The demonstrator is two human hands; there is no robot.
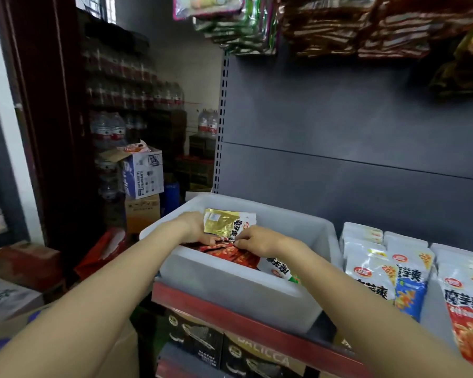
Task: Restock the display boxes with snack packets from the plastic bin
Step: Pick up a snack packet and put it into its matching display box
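Note:
A white plastic bin (238, 293) stands on the shelf with red and white snack packets (238, 255) inside. My left hand (194, 226) holds a small stack of packets (224, 222), gold backs showing, above the bin. My right hand (257, 241) pinches the lower edge of that stack. To the right, display boxes (406, 238) hold upright rows of white, blue and red packets (388, 274).
The grey shelf back panel (339, 126) rises behind the bin. Hanging snack bags (325, 25) crowd the top. A red shelf edge (230, 317) runs below, with dark boxes (227, 350) under it. Cartons (142, 173) and water bottles are stacked at the left.

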